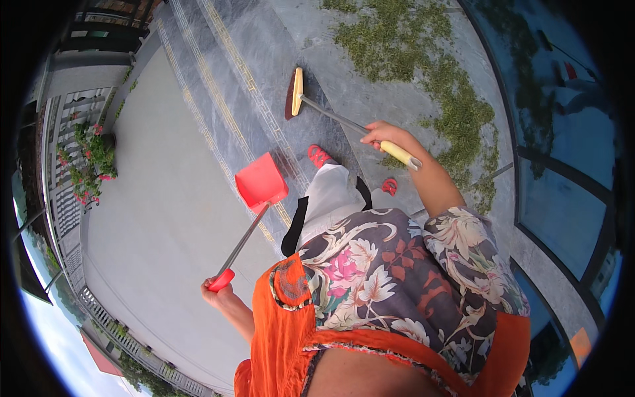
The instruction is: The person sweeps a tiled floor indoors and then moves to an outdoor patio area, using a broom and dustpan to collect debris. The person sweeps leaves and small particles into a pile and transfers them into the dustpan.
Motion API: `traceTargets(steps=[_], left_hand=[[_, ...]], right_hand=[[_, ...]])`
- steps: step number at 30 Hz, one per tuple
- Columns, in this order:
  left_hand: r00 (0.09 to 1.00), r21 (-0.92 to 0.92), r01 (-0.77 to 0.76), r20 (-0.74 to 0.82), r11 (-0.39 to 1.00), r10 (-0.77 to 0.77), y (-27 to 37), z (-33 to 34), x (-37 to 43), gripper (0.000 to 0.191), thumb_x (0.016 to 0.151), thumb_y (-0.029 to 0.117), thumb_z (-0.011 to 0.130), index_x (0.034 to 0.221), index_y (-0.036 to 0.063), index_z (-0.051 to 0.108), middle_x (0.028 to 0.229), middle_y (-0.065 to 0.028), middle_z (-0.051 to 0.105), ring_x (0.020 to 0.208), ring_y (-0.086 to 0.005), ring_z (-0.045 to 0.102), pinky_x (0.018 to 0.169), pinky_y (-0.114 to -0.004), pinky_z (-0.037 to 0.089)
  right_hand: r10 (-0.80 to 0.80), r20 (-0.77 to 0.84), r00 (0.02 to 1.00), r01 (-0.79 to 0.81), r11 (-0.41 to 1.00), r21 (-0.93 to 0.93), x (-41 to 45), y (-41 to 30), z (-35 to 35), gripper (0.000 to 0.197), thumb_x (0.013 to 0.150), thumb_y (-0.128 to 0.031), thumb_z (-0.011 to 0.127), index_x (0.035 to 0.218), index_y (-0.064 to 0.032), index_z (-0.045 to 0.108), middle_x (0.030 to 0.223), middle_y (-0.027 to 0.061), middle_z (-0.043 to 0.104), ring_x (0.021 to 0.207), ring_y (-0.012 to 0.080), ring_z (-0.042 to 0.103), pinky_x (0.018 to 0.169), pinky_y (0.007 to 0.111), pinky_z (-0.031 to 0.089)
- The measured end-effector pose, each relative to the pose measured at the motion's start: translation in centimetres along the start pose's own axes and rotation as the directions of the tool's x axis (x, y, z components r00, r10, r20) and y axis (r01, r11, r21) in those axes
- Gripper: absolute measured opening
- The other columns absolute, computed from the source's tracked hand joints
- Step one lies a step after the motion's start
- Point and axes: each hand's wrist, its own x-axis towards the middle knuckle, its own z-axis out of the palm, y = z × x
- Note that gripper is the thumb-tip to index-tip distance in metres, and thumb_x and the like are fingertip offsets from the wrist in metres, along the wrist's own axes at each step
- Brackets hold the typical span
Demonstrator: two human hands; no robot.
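Note:
My left hand (218, 292) is closed around the red grip at the end of a metal-handled dustpan. The red plastic dustpan (261, 182) hangs at the steps with the patterned edging; whether it touches them I cannot tell. My right hand (388, 136) grips the metal handle of a push broom (296, 93) just above its pale yellow end grip. The broom's yellow head with dark red bristles stands at the grey stone paving, beyond my feet. Green plant clippings (459, 106) lie spread over the paving to the right of the broom and past my right hand.
Patterned step edges (233, 111) run lengthwise between the paving and a plain grey floor (158, 213) on the left. Flowering potted plants (92, 164) stand by a white balustrade (69, 211). Dark glass panels (560, 208) border the right side. My red shoes (320, 156) are on the paving.

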Motion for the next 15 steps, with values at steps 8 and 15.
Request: traceTargets(steps=[8,15], left_hand=[[0.992,0.017,-0.020,0.123,1.000,0.018,1.7,1.4,0.3,0.014,0.071,0.000,0.039,0.059,0.0058,0.036,0.051,-0.0007,0.038,0.044,-0.0139,0.040,0.045,-0.024,0.041],[0.988,-0.045,0.020,0.151,0.999,-0.013,-1.4,0.0,-7.4,0.010,0.069,0.000,0.041,0.061,0.0046,0.038,0.052,-0.0011,0.040,0.042,-0.0140,0.040,0.044,-0.023,0.040]], right_hand=[[0.079,-0.500,0.863,0.049,0.970,0.238,-7.3,13.2,-12.1,0.015,0.069,-0.006,0.061,0.073,-0.0001,0.049,0.047,0.0041,0.045,0.034,0.0116,0.043,0.030,0.027,0.034],[0.136,-0.775,0.617,-0.197,0.980,0.015,-16.2,11.8,-20.3,0.016,0.070,-0.008,0.060,0.075,0.0012,0.049,0.052,0.0066,0.051,0.037,0.0143,0.045,0.035,0.029,0.038]])
